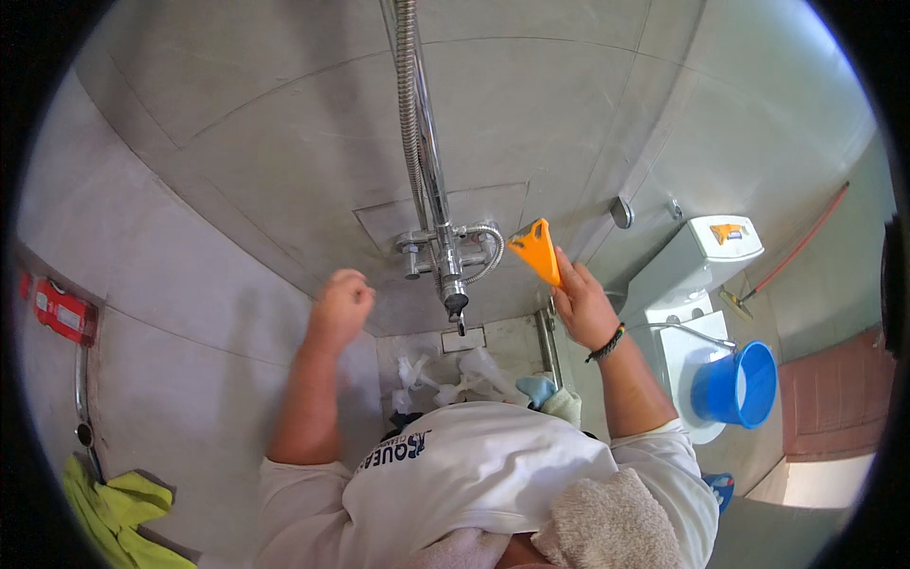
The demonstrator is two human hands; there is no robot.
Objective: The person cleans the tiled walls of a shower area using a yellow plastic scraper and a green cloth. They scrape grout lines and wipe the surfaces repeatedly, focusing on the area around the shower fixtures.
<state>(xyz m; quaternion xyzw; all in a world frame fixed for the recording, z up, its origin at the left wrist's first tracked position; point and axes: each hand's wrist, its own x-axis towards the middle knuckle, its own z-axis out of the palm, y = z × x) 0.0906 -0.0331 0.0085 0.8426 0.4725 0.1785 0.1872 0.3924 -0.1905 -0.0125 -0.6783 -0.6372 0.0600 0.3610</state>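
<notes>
Orange scraper clasped in right hand grip against grey wall tile, left hand clenched empty beside shower mixer

Down on the shower floor we've got pale tile with a small square drain set right below the tap, and a metal rail running along its right edge. A heap of crumpled white plastic or paper lies on that floor just this side of the drain, with a light blue bit beside it, hard to tell what. Past the rail, a blue bucket sits by the base of the white toilet. Off to our far left a yellow-green cloth lies bunched up low against the wall.
</notes>
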